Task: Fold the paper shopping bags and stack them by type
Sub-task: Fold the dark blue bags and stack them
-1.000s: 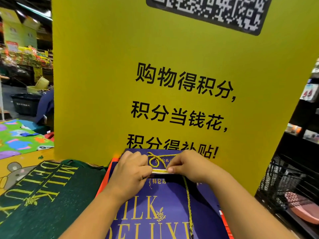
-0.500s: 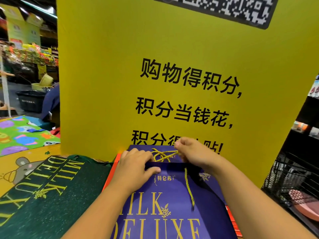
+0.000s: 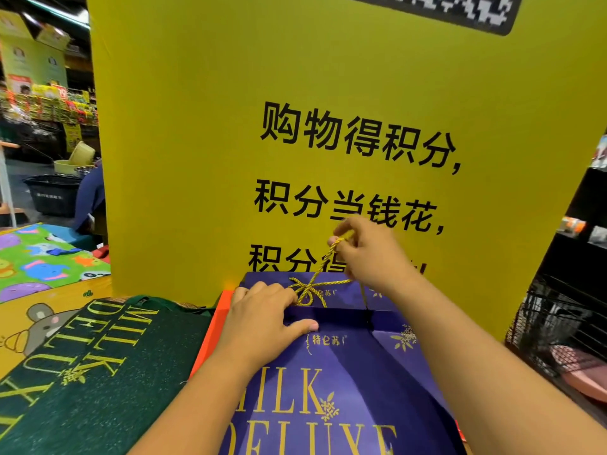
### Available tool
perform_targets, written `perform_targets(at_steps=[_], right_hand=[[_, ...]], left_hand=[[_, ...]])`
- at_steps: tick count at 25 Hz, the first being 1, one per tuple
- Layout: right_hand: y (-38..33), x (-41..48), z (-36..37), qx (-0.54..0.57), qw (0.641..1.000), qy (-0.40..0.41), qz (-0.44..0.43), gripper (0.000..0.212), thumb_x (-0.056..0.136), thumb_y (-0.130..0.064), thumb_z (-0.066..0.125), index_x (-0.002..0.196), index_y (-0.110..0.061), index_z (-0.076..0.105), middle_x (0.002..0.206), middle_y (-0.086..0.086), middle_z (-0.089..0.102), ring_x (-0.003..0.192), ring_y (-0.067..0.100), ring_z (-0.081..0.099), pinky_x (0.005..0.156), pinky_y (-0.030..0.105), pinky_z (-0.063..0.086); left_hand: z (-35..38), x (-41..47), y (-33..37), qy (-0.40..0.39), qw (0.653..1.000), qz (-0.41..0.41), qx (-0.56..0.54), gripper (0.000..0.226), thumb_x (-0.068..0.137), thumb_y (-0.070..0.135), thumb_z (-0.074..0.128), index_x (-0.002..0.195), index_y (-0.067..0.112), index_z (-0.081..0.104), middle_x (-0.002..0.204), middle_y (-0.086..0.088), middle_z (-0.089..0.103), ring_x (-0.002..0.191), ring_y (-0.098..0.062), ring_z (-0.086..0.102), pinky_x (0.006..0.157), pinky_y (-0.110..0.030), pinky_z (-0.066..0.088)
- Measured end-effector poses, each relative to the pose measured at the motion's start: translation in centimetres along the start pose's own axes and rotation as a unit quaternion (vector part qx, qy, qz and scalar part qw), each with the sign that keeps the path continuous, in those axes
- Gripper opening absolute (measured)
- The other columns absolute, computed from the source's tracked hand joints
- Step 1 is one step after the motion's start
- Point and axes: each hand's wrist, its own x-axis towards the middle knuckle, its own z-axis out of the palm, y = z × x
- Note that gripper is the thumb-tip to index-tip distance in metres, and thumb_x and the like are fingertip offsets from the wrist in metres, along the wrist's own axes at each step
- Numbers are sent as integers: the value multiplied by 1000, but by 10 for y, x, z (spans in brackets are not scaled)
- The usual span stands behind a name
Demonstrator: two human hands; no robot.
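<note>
Your left hand lies flat, pressing the purple bag; your right hand hovers above, apparently pinching the gold cord taut.

Light reads as even and overhead, and I log the yellow board as bright with no glare, only a small orange glow at its foot. The ceiling strip at top left is blown out. The shelving at right falls near black. The left hand casts a soft shadow on the purple bag. The right hand and the gold cord it pinches are motion-smeared. The board's edges bow with the wide lens.
</note>
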Motion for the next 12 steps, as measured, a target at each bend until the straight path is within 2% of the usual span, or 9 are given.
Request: perform_targets(at_steps=[1,2,3,5,6,8,9,10,12], right_hand=[[6,-3,6,120,989,-58,69,15,100,-30,58,106,-18,63,71,0,63,54,15,53,49,28,45],[12,-5,6,195,970,-90,117,19,100,-31,57,102,-15,66,63,-2,56,48,12,43,43,25,35],[18,-6,0,252,954,-77,142,20,100,-29,57,99,-13,69,59,-3,51,47,11,37,42,24,28],[31,-9,-18,353,923,-15,154,22,97,-32,59,99,-12,68,66,0,57,51,10,43,46,23,33],[39,-12,-26,353,923,3,153,24,97,-34,61,103,-12,67,75,4,63,58,12,52,53,23,41],[61,-26,-33,205,970,-13,130,21,94,-32,66,107,-15,67,93,2,70,79,12,62,66,18,48],[74,-35,-31,132,982,-37,128,19,92,-31,69,104,-16,69,94,0,71,83,11,64,67,15,47],[88,-43,-27,91,984,-60,141,19,90,-33,71,101,-18,71,94,0,73,85,12,65,68,16,48],[108,-58,-23,81,981,-64,163,27,83,-42,77,101,-23,70,97,-2,72,89,15,67,71,25,47]], left_hand=[[0,-1,1,-6,1000,-3,2,82,62,92,15,105,37,59,99,17,60,101,-10,52,86,-34,34],[1,-2,0,-12,1000,-8,-2,84,62,93,14,107,38,59,101,17,60,103,-10,52,87,-33,34],[1,-2,-1,-15,1000,-13,-7,84,62,93,14,108,38,58,102,17,61,103,-9,52,87,-33,34],[1,0,-3,-16,1000,-16,-12,78,66,92,17,104,38,58,99,17,61,100,-8,53,86,-33,35],[1,0,-4,-18,1000,-14,-13,71,70,91,23,101,37,57,97,17,61,99,-8,53,85,-33,35],[1,-1,-3,-17,1000,-7,-17,52,78,83,36,95,37,52,92,16,57,95,-9,52,83,-32,35],[2,-2,-3,-14,1000,-6,-26,44,82,79,40,91,36,47,88,16,54,91,-10,51,81,-32,34],[2,-3,-2,-6,999,-7,-39,40,84,75,43,88,35,44,85,15,51,86,-10,49,78,-32,34],[3,-4,-1,16,998,-9,-59,35,89,67,47,83,32,43,78,13,47,77,-12,45,73,-32,32]])
